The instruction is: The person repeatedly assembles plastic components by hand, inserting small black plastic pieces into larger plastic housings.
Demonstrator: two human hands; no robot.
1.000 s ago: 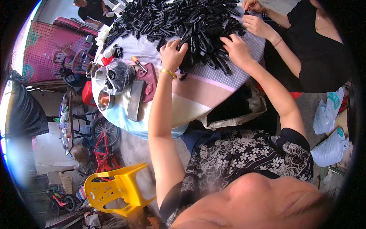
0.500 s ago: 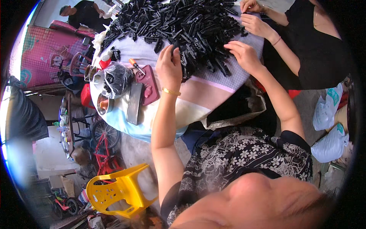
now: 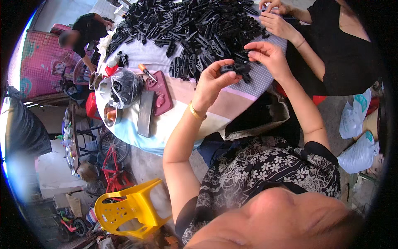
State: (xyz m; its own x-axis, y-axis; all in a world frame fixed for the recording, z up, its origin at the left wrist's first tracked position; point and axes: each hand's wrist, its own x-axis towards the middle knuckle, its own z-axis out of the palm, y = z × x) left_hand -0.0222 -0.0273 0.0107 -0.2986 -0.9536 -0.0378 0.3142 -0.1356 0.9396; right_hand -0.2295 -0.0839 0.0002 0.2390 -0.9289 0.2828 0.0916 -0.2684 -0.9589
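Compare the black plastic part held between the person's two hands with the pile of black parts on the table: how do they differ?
The held black part is a single piece, lifted off the table; the pile is many pieces lying loose on the cloth. The held part is pinched by left hand and right hand; the person's hands do not touch the pile. Both are black plastic.

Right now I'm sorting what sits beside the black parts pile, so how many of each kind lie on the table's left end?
Clear bag of black parts: 1
Orange-handled screwdriver: 1
Maroon tray: 1
Grey metal bar: 1
Metal bowl: 1
Total: 5
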